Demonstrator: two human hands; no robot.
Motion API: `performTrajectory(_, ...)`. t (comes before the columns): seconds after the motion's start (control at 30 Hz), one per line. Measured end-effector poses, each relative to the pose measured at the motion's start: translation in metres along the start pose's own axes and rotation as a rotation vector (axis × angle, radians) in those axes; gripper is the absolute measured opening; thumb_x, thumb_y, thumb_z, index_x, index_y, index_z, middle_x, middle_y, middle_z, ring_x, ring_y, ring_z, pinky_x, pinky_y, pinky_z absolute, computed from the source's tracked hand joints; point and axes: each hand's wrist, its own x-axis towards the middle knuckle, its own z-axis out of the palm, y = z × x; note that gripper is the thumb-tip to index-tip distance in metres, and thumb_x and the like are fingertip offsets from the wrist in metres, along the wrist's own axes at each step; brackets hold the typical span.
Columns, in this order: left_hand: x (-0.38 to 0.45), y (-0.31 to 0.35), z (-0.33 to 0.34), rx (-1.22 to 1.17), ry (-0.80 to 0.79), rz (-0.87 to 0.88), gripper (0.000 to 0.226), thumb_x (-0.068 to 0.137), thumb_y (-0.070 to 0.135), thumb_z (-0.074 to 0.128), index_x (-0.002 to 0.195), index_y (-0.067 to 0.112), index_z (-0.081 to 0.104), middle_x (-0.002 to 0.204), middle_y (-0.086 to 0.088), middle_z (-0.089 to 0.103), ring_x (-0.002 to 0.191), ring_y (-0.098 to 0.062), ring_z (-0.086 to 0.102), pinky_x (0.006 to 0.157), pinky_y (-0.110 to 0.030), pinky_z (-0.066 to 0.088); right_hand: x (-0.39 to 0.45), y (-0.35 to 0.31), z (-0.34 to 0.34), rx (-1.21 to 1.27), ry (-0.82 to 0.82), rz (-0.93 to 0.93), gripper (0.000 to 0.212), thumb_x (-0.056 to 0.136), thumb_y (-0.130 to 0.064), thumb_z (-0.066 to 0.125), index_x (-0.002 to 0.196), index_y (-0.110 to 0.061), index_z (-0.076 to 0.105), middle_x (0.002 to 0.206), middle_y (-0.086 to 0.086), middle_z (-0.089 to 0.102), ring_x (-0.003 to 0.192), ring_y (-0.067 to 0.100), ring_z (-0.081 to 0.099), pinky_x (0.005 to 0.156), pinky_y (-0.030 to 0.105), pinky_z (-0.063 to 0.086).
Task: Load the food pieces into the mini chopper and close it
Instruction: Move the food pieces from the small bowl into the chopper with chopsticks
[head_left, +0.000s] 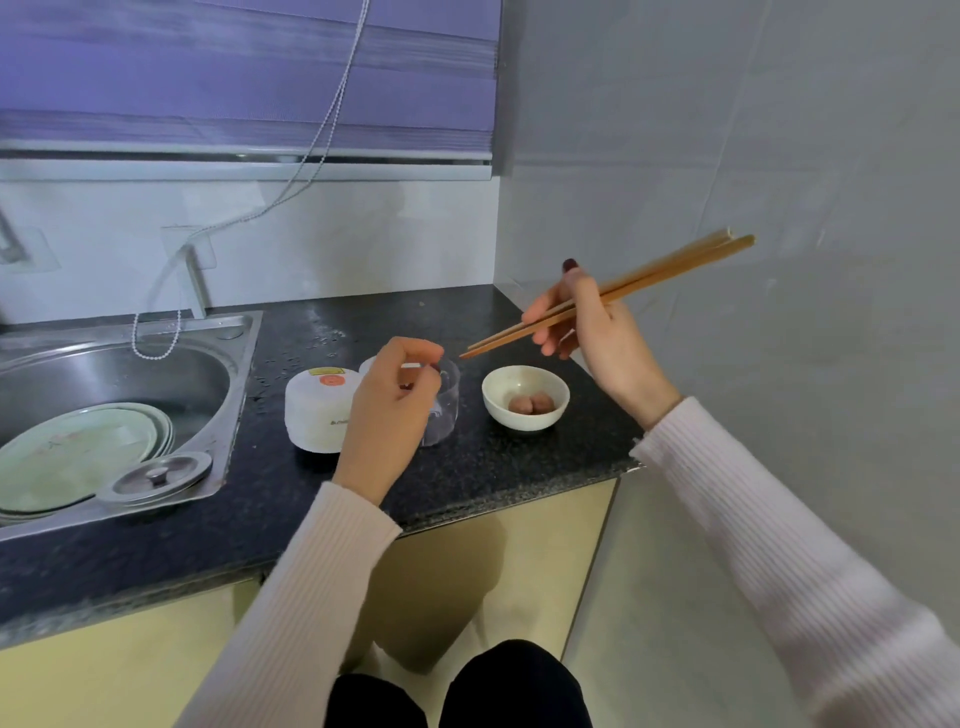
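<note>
A clear chopper cup (448, 402) stands on the dark counter, mostly hidden by my left hand (392, 410), which hovers over its rim with fingers curled; what the fingertips pinch is unclear. The chopper's white lid unit (317, 408) sits just left of the cup. To the right, a small white bowl (525, 397) holds two pinkish food pieces (530, 403). My right hand (587, 325) grips a pair of wooden chopsticks (613, 291), raised above the bowl. Their empty tips point left, near the cup's rim.
A steel sink (156, 374) at the left holds stacked pale green plates (78, 457) and a metal lid (158, 478). A blind's bead chain (156, 332) hangs over the sink. The counter's front edge (467, 514) and a tiled wall on the right bound the space.
</note>
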Motion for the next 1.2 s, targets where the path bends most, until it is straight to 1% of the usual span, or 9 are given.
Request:
performTrajectory(0.17,-0.005,0.002,0.025,0.029,-0.162,-0.024,0.015,0.092,0.017,0.049,0.100,0.024,0.059,0.103,0.008,0.062,0.099,-0.011,0.060,0.084,-0.029,0.049,-0.005,0.001,-0.028,-0.190,-0.025,0.066,0.065,0.098,-0.048,0.023,0.076,-0.008,0.069,0.069,0.011,0.065,0.059,0.016,0.060,0.061,0.028,0.046)
performTrajectory(0.37,-0.011,-0.005,0.043,0.062,-0.240,-0.066,0.017,0.092,0.016,0.050,0.105,0.024,0.058,0.117,0.002,0.056,0.091,0.001,0.055,0.064,0.000,0.041,-0.010,0.010,-0.041,-0.331,-0.097,0.138,0.064,0.096,-0.051,0.023,0.078,-0.013,0.071,0.067,0.001,0.067,0.058,0.008,0.061,0.060,0.022,0.045)
performTrajectory(0.53,-0.011,-0.007,0.050,0.073,-0.266,-0.096,0.014,0.092,0.017,0.052,0.102,0.026,0.056,0.123,-0.004,0.053,0.112,-0.023,0.057,0.076,-0.015,0.047,-0.010,0.015,-0.038,-0.382,-0.148,0.140,0.059,0.098,-0.048,0.023,0.081,-0.015,0.069,0.071,0.000,0.066,0.064,0.010,0.060,0.059,0.019,0.043)
performTrajectory(0.6,-0.011,-0.008,0.052,0.083,-0.276,-0.112,0.013,0.092,0.019,0.052,0.100,0.029,0.054,0.122,-0.011,0.056,0.111,-0.033,0.058,0.083,-0.028,0.051,-0.011,0.017,-0.037,-0.394,-0.171,0.135,0.057,0.098,-0.047,0.025,0.081,-0.016,0.069,0.072,-0.001,0.065,0.065,0.009,0.059,0.058,0.017,0.041)
performTrajectory(0.67,-0.012,-0.008,0.053,0.086,-0.292,-0.122,0.013,0.093,0.019,0.052,0.099,0.030,0.053,0.118,-0.017,0.058,0.108,-0.036,0.059,0.083,-0.028,0.050,-0.012,0.019,-0.035,-0.413,-0.181,0.108,0.056,0.098,-0.046,0.026,0.081,-0.015,0.069,0.072,-0.002,0.065,0.065,0.008,0.059,0.058,0.015,0.039)
performTrajectory(0.77,-0.010,-0.013,0.054,0.089,-0.305,-0.120,0.013,0.093,0.020,0.051,0.102,0.028,0.053,0.110,-0.016,0.060,0.089,-0.023,0.064,0.057,-0.018,0.049,-0.013,0.024,-0.032,-0.439,-0.181,0.080,0.057,0.098,-0.047,0.027,0.079,-0.014,0.069,0.071,-0.003,0.064,0.066,0.007,0.058,0.059,0.015,0.039)
performTrajectory(0.87,-0.009,-0.017,0.055,0.101,-0.312,-0.123,0.014,0.092,0.022,0.051,0.104,0.028,0.054,0.096,-0.010,0.059,0.065,-0.009,0.054,0.055,-0.013,0.040,-0.013,0.027,-0.030,-0.429,-0.168,0.077,0.056,0.099,-0.044,0.027,0.076,-0.013,0.068,0.070,-0.001,0.063,0.066,0.009,0.058,0.061,0.017,0.040)
performTrajectory(1.1,-0.008,-0.013,0.050,0.101,-0.286,-0.108,0.015,0.092,0.021,0.052,0.104,0.028,0.055,0.115,-0.003,0.057,0.088,-0.008,0.059,0.065,-0.013,0.041,-0.012,0.028,-0.029,-0.336,-0.060,0.060,0.056,0.100,-0.038,0.028,0.074,-0.010,0.069,0.068,0.002,0.065,0.062,0.009,0.060,0.058,0.016,0.044)
performTrajectory(1.2,-0.005,-0.009,0.043,0.096,-0.260,-0.097,0.016,0.092,0.024,0.051,0.105,0.031,0.056,0.113,0.003,0.058,0.082,-0.005,0.059,0.058,-0.010,0.043,-0.013,0.023,-0.030,-0.255,0.003,0.039,0.055,0.100,-0.036,0.030,0.071,-0.009,0.069,0.066,0.004,0.067,0.059,0.009,0.060,0.059,0.018,0.047)
